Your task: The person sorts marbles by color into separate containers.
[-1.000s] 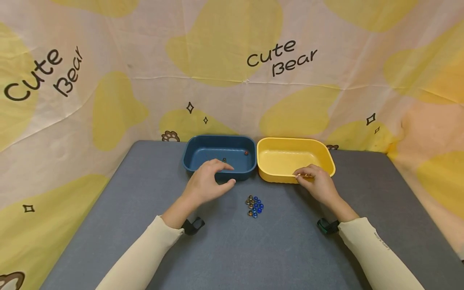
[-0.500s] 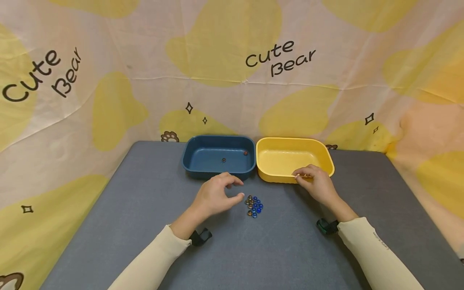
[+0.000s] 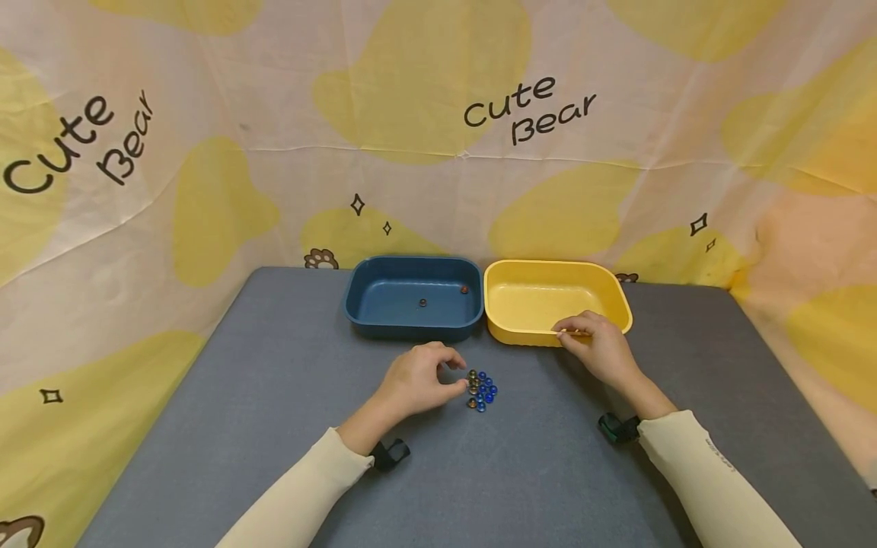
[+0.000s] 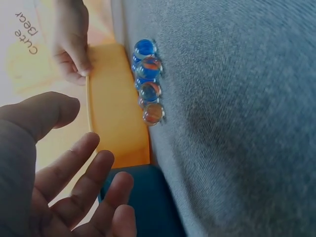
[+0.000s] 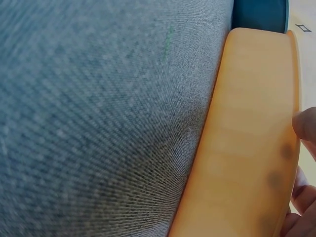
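Blue and amber glass marbles (image 3: 482, 390) lie in a small cluster on the grey tabletop. Just left of them is my left hand (image 3: 423, 378), thumb and fingers apart with nothing held; in the left wrist view its fingertips (image 4: 104, 159) stand clear of the marbles (image 4: 148, 81). My right hand (image 3: 603, 348) pinches the near rim of the yellow plastic bin (image 3: 534, 301), thumb outside and fingers inside. From the right wrist, dark fingertip spots show through the bin's wall (image 5: 242, 123). Left of this bin stands a blue bin (image 3: 384, 293) holding two marbles, one reddish (image 3: 464, 289).
Both bins stand side by side at the back of the grey-covered table (image 3: 534, 487). Behind them hangs a patterned cloth backdrop (image 3: 425, 99) with printed lettering.
My left hand has moved from over the blue bin's near edge, right and toward me, to the left side of the marbles. The right hand stays on the yellow bin's rim.
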A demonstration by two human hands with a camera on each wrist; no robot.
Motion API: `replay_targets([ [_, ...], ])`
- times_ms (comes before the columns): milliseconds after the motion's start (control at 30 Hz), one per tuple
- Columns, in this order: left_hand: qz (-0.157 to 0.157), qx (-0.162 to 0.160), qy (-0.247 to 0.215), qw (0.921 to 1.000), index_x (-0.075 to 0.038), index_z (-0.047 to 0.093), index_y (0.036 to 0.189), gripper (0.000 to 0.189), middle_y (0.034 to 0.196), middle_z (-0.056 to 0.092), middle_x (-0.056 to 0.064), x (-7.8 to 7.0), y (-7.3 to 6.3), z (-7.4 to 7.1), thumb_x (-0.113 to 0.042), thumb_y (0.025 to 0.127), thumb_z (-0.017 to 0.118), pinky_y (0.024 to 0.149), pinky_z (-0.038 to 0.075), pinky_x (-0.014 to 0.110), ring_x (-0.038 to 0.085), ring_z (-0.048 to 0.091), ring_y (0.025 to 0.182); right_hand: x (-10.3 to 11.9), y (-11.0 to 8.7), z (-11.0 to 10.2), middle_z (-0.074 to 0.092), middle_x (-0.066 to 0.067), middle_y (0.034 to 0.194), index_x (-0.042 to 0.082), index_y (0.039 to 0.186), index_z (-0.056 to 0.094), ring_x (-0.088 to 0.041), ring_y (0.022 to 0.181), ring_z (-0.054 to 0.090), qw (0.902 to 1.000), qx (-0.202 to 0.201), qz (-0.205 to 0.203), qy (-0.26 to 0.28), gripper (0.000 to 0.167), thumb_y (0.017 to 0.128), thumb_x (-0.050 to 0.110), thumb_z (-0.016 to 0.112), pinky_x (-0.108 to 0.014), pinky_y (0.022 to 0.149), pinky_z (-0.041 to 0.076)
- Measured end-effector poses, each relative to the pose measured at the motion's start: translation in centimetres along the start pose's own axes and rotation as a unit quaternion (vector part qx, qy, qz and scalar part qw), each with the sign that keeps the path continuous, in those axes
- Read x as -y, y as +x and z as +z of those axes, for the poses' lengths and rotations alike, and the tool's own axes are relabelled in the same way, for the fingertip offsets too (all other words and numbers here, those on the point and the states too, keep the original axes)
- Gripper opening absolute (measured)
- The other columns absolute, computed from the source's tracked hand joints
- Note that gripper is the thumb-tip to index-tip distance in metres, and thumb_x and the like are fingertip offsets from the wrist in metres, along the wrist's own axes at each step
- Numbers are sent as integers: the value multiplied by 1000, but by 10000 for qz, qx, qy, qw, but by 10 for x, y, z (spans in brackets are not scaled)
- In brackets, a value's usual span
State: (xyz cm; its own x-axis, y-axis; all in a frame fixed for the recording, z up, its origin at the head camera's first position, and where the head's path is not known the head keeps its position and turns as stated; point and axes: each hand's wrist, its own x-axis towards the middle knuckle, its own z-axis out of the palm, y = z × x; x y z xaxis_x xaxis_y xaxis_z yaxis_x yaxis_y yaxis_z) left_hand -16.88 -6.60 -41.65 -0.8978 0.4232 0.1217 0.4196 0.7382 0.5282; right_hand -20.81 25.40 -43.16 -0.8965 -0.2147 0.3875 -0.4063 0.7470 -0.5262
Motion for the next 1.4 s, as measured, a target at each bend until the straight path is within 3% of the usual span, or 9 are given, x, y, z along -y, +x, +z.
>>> replay_targets([
  [400, -199, 283, 157, 9993, -25, 73, 95, 22, 91, 66, -7, 3, 10, 13, -36, 76, 77, 64, 46, 25, 8, 60, 80, 2, 1, -1, 66, -2, 85, 13, 91, 75, -20, 82, 62, 10000, 56, 11, 29, 8, 86, 9, 70, -42, 75, 50],
  [733, -284, 329, 434, 9981, -25, 74, 92, 20, 90, 66, -9, 4, 14, 19, -36, 76, 78, 67, 48, 26, 6, 60, 81, 0, 1, -2, 66, -2, 84, 13, 91, 75, -19, 81, 61, 10000, 63, 37, 35, 8, 86, 9, 70, -41, 75, 49],
  [1400, -115, 344, 630, 9974, -25, 72, 86, 16, 84, 64, -10, 4, 19, 24, -34, 75, 79, 66, 47, 24, 3, 58, 76, 0, 1, -1, 67, -1, 86, 15, 92, 75, -19, 83, 61, 9999, 88, 52, 23, 8, 87, 12, 70, -38, 76, 49],
])
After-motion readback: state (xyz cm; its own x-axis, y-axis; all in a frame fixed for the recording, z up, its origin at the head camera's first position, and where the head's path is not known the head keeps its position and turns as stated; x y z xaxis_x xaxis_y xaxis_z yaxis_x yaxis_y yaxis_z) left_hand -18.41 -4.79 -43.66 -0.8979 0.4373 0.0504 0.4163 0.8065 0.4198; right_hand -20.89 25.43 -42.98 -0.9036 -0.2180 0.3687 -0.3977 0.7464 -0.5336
